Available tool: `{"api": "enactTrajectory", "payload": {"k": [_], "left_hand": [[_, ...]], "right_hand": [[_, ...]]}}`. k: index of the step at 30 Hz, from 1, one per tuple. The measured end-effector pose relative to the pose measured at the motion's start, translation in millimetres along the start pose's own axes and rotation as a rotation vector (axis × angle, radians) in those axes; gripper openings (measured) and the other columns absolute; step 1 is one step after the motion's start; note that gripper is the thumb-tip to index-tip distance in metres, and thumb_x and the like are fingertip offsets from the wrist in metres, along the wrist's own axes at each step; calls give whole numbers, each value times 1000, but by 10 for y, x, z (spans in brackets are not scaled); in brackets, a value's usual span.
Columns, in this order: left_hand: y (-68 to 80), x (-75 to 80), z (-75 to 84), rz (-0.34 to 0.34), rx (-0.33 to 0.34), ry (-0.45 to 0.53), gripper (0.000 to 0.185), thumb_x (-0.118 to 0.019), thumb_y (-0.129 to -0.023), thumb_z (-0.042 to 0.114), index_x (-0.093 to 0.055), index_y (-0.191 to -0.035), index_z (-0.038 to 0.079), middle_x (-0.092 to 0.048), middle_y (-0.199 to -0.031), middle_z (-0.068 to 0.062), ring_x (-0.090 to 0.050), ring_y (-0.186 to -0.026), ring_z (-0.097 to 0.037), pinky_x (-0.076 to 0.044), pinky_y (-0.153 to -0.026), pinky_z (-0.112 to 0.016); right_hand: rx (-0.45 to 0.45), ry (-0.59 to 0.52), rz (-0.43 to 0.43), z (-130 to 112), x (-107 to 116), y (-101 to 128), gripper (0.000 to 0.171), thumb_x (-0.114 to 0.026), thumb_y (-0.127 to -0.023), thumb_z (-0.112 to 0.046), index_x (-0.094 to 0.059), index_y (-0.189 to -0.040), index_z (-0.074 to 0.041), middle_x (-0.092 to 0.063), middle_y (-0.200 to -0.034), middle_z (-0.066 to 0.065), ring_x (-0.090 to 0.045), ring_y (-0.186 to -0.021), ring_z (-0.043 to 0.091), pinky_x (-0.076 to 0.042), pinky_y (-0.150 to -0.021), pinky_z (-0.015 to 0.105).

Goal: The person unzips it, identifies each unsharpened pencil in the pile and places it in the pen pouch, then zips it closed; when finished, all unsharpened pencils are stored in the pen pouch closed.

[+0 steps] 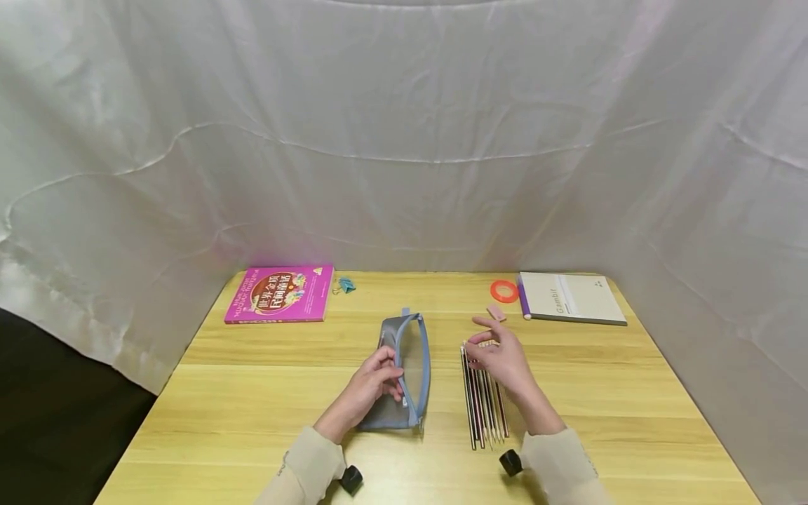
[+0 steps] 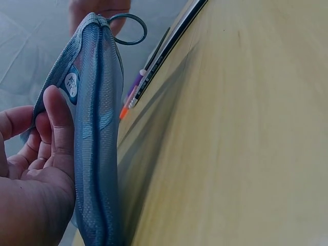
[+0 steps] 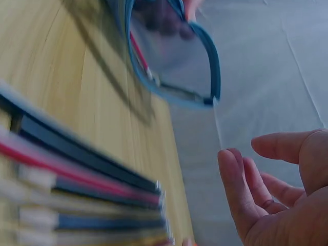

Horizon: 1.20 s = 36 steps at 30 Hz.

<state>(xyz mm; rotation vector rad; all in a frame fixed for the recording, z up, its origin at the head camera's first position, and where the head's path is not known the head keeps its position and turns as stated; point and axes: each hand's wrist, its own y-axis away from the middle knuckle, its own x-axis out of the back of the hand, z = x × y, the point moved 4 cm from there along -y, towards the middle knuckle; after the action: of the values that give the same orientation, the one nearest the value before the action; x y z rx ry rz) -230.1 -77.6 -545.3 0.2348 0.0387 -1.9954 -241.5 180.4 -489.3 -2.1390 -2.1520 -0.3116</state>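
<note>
Cream sleeves (image 1: 309, 466) nearest, forearms coming in from the bottom edge. Far left: pink storybook (image 1: 280, 294) flat at the table's back corner, probably parked clear of the work. Next to it, what looks like a teal binder clip (image 1: 346, 285). Centre: left hand (image 1: 368, 387) grasps the left rim of the unzipped blue mesh pencil case (image 1: 426, 365), thumb against fingers, presumably to keep the mouth spread. Right of it, pencils (image 1: 485, 407) lie side by side, roughly parallel, likely for easy picking. Right hand (image 1: 503, 356) above their far ends, fingers loosely bent, nothing gripped. Behind: pink eraser (image 1: 496, 313), orange ring (image 1: 504, 291), purple pen (image 1: 524, 297) alongside Gambit notebook (image 1: 583, 296).
</note>
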Motion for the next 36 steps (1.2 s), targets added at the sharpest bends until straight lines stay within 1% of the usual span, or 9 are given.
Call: {"api": "enactTrajectory", "payload": {"k": [2, 6, 9, 14, 18, 21, 26, 36], "left_hand": [[-1, 2, -5, -1, 2, -2, 14, -53, -100, 5, -44, -109, 0, -57, -82, -3, -61, -72, -14, -59, -65, -26], [4, 3, -18, -7, 6, -6, 16, -53, -100, 5, -43, -110, -2, -57, -82, -3, -61, -72, -14, -58, -65, -26], [10, 6, -28, -5, 8, -6, 18, -53, -100, 5, -42, -111, -4, -57, -82, -3, -61, -72, -15, -58, -65, -26], [22, 21, -46, 2, 15, -4, 19, -53, -100, 4, -42, -111, -5, -57, -82, -3, -61, -71, -15, -58, -65, -26], [23, 38, -52, 4, 14, -7, 17, -52, -100, 3, -41, -111, -5, -56, -83, -3, -61, -72, -15, -58, -65, -26], [21, 47, -53, 2, 18, -11, 17, -52, -100, 4, -41, -111, -4, -56, -84, -3, -61, -73, -15, -58, -65, -26], [8, 50, -56, -6, 21, -18, 17, -53, -100, 4, -42, -110, -4, -56, -84, -4, -61, -73, -16, -58, -65, -27], [4, 45, -78, 3, 26, -9, 16, -53, -100, 3, -42, -109, -3, -55, -83, -3, -61, -71, -15, -57, -63, -26]], "right_hand": [[-10, 5, 17, 45, 119, 7, 57, -69, -95, -1, -50, -148, -2, -63, -109, 18, -74, -81, 24, -66, -74, 37], [-51, 27, 51, 171, 318, 18, 53, -67, -96, -3, -51, -146, 0, -64, -109, 16, -75, -81, 22, -66, -76, 37], [-73, 53, 65, 277, 421, 21, 51, -66, -97, -4, -52, -145, 3, -65, -109, 16, -75, -82, 24, -65, -78, 38], [-108, 122, 71, 436, 522, 44, 49, -68, -96, -4, -54, -142, 7, -67, -108, 18, -74, -82, 25, -65, -73, 36], [-130, 147, 66, 521, 539, 55, 47, -68, -96, -3, -55, -140, 7, -67, -109, 20, -73, -82, 24, -65, -71, 34], [-154, 133, 59, 575, 530, 51, 48, -67, -96, -3, -55, -141, 6, -66, -109, 20, -71, -82, 23, -64, -70, 33], [-194, 109, 73, 636, 509, 53, 50, -68, -93, -1, -55, -141, 5, -66, -108, 18, -68, -81, 21, -64, -68, 31], [-199, 103, 60, 694, 432, 44, 52, -72, -89, 7, -57, -138, 4, -66, -104, 16, -67, -76, 19, -62, -63, 30]]}}
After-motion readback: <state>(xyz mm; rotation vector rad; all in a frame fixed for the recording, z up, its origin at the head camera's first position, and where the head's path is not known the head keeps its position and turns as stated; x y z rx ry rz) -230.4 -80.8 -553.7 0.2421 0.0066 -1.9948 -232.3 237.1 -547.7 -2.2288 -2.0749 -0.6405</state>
